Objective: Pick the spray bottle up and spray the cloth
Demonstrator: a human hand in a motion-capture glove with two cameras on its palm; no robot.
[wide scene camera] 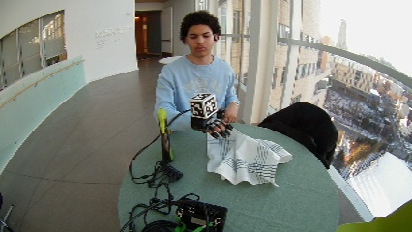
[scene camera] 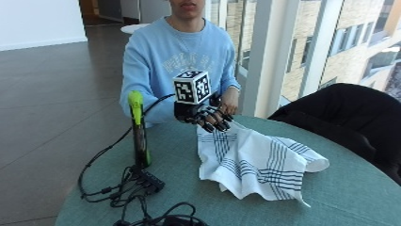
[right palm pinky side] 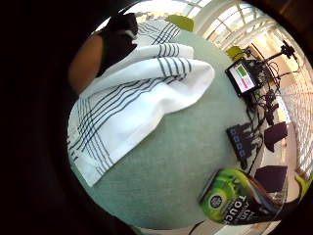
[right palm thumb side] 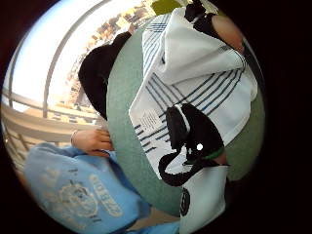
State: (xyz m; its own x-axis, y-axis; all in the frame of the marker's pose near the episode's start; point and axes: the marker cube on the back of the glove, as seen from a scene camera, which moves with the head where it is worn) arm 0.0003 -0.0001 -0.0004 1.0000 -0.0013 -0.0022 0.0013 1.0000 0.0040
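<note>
While the gloved right hand [scene camera: 210,117] pinches the striped cloth's [scene camera: 257,162] raised corner, the green spray bottle [scene camera: 139,132] stands untouched beside it on the counter [scene camera: 351,197] (pickup pending), so release and reach come next.

The bench [scene camera: 351,197] carries all items. The cloth [scene camera: 257,162] lies rumpled near bench centre. The spray bottle [scene camera: 138,132] stands upright at 9 o'clock from the cloth, apart from it. The right hand [scene camera: 204,115] is at 11 o'clock from the cloth, above its near corner, between bottle and cloth. A cable hub [scene camera: 149,180] lies on the bench at 6 o'clock from the bottle. A chair [scene camera: 341,117] stands at 2 o'clock, beyond the bench edge.
</note>
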